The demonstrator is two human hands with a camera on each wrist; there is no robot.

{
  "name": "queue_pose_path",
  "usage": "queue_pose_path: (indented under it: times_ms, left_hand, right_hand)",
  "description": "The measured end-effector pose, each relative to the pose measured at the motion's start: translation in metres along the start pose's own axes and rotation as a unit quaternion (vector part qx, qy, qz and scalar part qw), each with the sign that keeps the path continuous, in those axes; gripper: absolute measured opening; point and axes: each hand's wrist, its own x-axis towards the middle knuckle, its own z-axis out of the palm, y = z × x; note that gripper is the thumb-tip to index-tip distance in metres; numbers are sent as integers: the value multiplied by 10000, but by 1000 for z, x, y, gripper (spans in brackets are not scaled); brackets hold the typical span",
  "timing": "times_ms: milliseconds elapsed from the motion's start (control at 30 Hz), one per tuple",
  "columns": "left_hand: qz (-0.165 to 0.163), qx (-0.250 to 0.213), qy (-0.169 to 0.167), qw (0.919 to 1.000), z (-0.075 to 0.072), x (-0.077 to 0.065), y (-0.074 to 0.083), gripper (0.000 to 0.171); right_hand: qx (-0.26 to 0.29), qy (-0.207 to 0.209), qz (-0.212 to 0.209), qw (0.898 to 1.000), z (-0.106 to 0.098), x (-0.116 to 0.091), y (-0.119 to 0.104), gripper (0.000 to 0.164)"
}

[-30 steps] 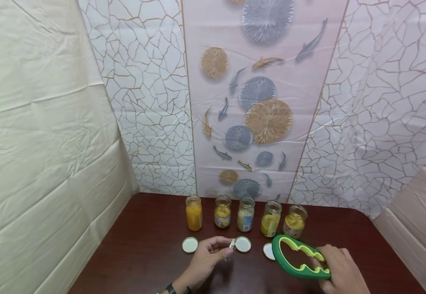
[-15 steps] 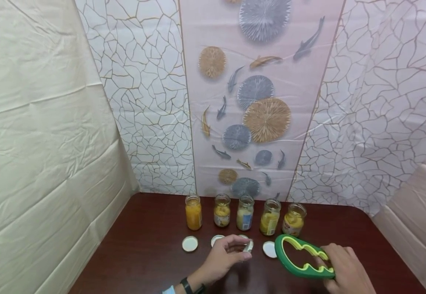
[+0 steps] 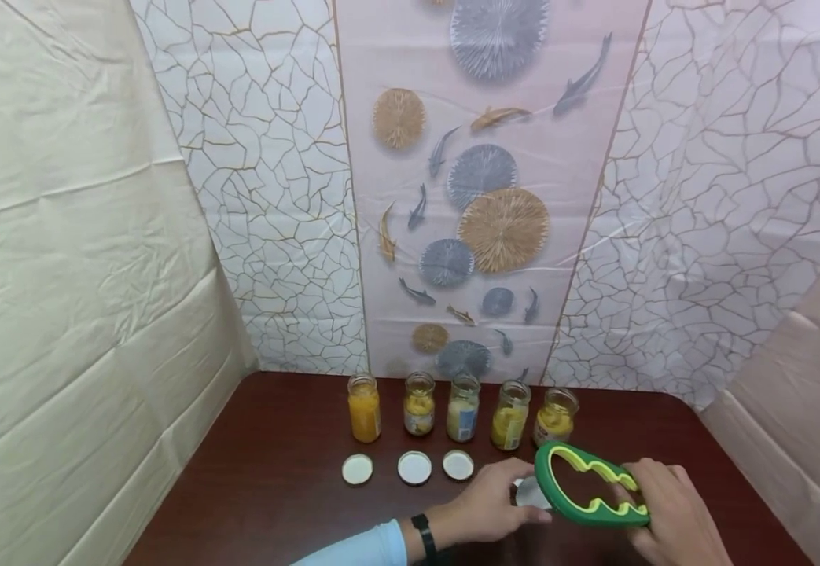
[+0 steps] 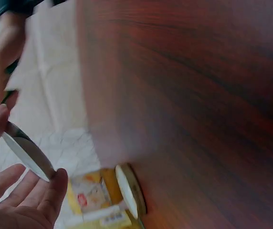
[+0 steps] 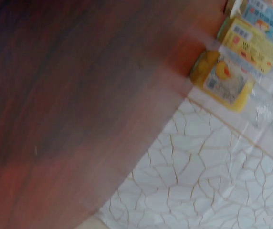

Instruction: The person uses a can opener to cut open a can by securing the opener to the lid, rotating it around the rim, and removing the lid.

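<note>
My left hand point(image 3: 490, 503) pinches a jar lid point(image 4: 29, 155) by its rim, tilted on edge above the table. The lid's pale inner face shows in the left wrist view. My right hand point(image 3: 678, 511) grips a green jar opener point(image 3: 558, 491) with a yellow wavy inner edge. The opener's end is close to the left fingertips in the head view; whether they touch I cannot tell. Three lids lie on the table left of the left hand: one point(image 3: 357, 469), a second point(image 3: 414, 468) and a third point(image 3: 458, 465). Another lid point(image 4: 131, 191) lies near the jars in the left wrist view.
Several uncapped glass jars stand in a row at the back: an orange one point(image 3: 364, 413) leftmost, then a yellow one point(image 3: 420, 409), a pale one with a blue label point(image 3: 463, 413), and yellow ones at right point(image 3: 509, 424). Behind the dark red table point(image 3: 261, 472) hangs patterned cloth point(image 3: 289, 236).
My left hand has moved right with the lid, toward the jar opener, and uncovered lids on the table. The right hand keeps its grip on the opener, almost still.
</note>
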Motion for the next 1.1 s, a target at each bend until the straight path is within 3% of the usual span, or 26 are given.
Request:
queue_pose_path:
  times_ms: [100, 200, 400, 567, 667, 700, 767, 900, 933, 1000, 1100]
  left_hand:
    - [292, 1073, -470, 9927, 12, 13, -2, 46]
    - [360, 1785, -851, 9796, 18, 24, -2, 46]
    - [508, 2652, -1197, 9554, 29, 45, 5, 40]
    - [471, 3609, -1454, 9200, 38, 56, 10, 41]
    - [437, 3747, -1596, 9123, 42, 58, 9, 38]
    - [435, 3691, -1639, 9138, 44, 59, 7, 35]
    - [411, 3446, -1666, 9229, 54, 65, -10, 31]
    - [369, 3181, -1681, 9323, 60, 67, -17, 28]
    - [335, 3135, -1660, 9344, 60, 67, -17, 29]
    - [277, 3144, -1657, 9343, 54, 61, -2, 30]
    - [171, 2963, -1689, 9399, 51, 59, 0, 32]
  right_hand:
    - [4, 80, 41, 10000, -6, 0, 6, 12]
    - [-87, 139, 96, 9998, -10, 3, 12, 13]
    - [-182, 169, 95, 9996, -12, 7, 18, 20]
    - [-176, 238, 93, 9995, -10, 6, 22, 20]
    - [-184, 271, 110, 9994, -10, 5, 24, 16]
    - [-181, 294, 127, 9993, -10, 5, 24, 14]
    - [-179, 338, 215, 9990, -11, 4, 25, 14]
    - [-132, 439, 400, 9981, -12, 3, 24, 14]
    - [-124, 444, 425, 9980, -12, 3, 24, 15]
    - [-125, 452, 427, 9980, -12, 4, 23, 14]
    - [-139, 425, 415, 9981, -11, 4, 22, 14]
